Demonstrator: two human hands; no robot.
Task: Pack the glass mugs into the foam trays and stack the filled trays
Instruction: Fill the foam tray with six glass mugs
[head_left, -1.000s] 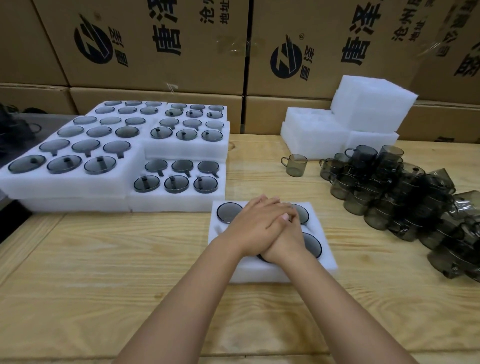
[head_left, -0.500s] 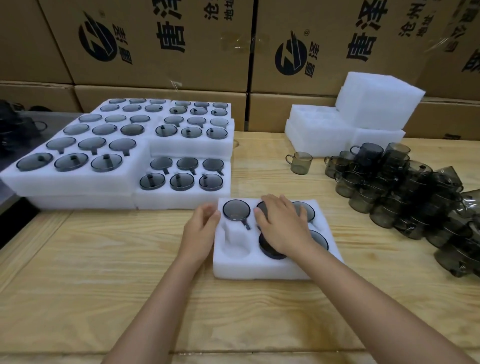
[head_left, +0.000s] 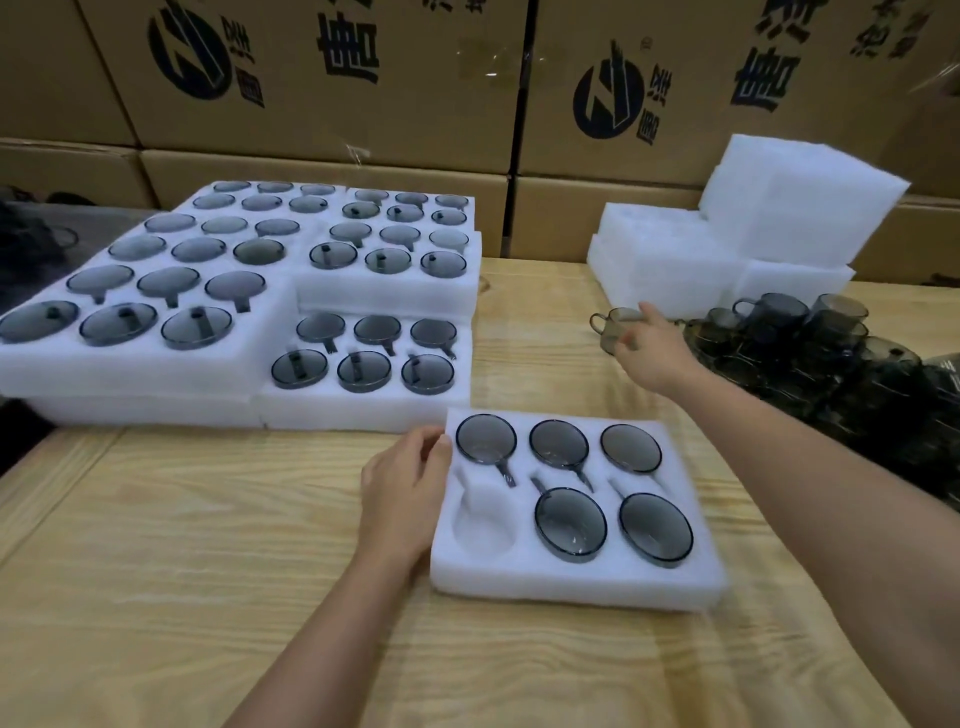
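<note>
A white foam tray (head_left: 571, 587) lies on the wooden table in front of me. Several smoky glass mugs (head_left: 570, 524) sit upside down in its pockets, and the front-left pocket (head_left: 480, 527) is bare. My left hand (head_left: 402, 493) rests against the tray's left edge, thumb touching the far-left corner. My right hand (head_left: 657, 351) is stretched to the back right, its spread fingertips at a lone upright mug (head_left: 610, 327). It blurs with motion and I see no closed grip on the mug.
Filled foam trays (head_left: 156, 364) are stacked in steps at the left and back left. Empty foam trays (head_left: 737, 249) are piled at the back right. A heap of loose mugs (head_left: 841, 364) covers the right side. Cardboard boxes (head_left: 337, 104) wall the back.
My hands, pressed together on the tray a second ago, have parted. The left one moved to the tray's left edge and the right one swung out to the lone mug.
</note>
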